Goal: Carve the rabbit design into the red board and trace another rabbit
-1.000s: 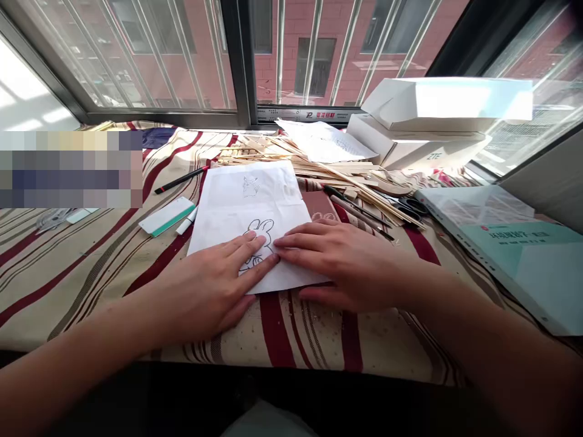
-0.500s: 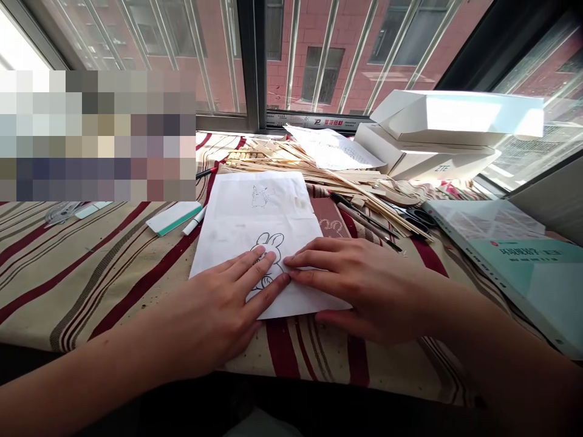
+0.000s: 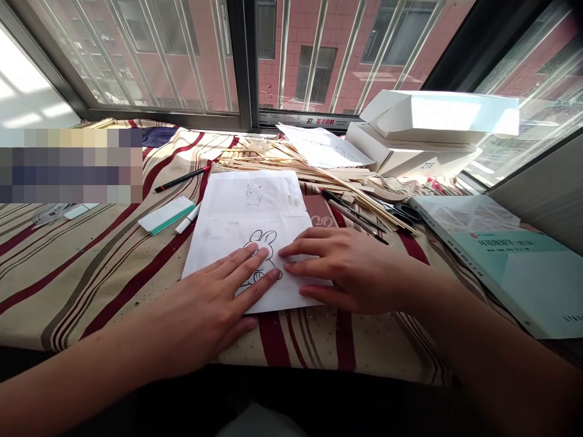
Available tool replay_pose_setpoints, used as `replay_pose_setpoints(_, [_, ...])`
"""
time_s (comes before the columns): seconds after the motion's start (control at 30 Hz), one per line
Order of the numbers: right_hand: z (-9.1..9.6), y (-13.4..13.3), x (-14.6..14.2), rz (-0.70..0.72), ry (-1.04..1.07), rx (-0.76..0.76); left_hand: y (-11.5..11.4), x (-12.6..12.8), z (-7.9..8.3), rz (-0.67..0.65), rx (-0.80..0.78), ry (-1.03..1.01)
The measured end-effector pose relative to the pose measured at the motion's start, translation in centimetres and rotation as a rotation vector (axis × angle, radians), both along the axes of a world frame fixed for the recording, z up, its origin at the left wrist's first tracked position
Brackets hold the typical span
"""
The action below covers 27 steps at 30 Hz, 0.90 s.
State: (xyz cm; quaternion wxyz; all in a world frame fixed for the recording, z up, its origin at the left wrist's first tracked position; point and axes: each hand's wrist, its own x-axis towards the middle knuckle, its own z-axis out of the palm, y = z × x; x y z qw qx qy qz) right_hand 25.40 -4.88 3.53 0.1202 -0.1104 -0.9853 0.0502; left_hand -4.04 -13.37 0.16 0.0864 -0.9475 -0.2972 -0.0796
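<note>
- Reporting from my remote view: left hand (image 3: 204, 297) open, palm down, fingers spread and flat on the sheet of paper (image 3: 218, 243), gripping nothing; its fingertips reach the rabbit drawing (image 3: 262, 243).
- Right hand (image 3: 346, 270) also open and palm down, fingers slightly curved, gripping nothing; it rests on the sheet's right side, with its fingertips just beside the rabbit drawing. The two hands are close but not touching.
- Sheet of paper lies flat on the striped cloth (image 3: 91, 273), slightly tilted, and both hands are on its lower half. A small cartoon sketch (image 3: 253, 195) sits on its upper half.
- Left of the sheet: white marker (image 3: 187, 218) just beside it, a green-and-white strip (image 3: 166, 215) next to that, and a black pencil (image 3: 180, 179) farther up.
- Right of the sheet: dark red card (image 3: 321, 212), partly under its edge, and black pens (image 3: 350, 212) lying near the card.
- Beyond these: a pile of wooden sticks (image 3: 291, 161), scissors (image 3: 405, 213), loose papers (image 3: 323, 147), and a white box (image 3: 437, 115).
- Far right: a green-covered book (image 3: 514, 273).
- Behind everything: a barred window (image 3: 246, 60).
</note>
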Motion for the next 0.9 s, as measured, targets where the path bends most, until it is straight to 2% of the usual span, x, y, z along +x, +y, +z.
replay_pose_setpoints(0.17, [-0.9,-0.7,-1.5,-0.12,-0.01,0.073,-0.3,0.0,-0.1,0.013,-0.058,0.013])
replay_pose_setpoints(0.37, [-1.4,-0.8,-2.0,-0.202,0.005,0.001,-0.7,-0.4,-0.3,0.044,-0.161,0.005])
replay_pose_setpoints(0.53, [-0.8,-1.3,-2.2,-0.215,-0.097,0.008,1.0,-0.7,0.8,0.043,-0.227,-0.084])
replay_pose_setpoints(0.67, [-0.6,-1.4,-2.3,-0.21,-0.11,0.004,2.5,-0.8,0.8,0.036,-0.225,-0.215])
replay_pose_setpoints(0.9, [-0.9,-1.1,-1.9,-0.179,-0.033,0.029,2.4,-0.4,0.5,0.041,-0.185,-0.269])
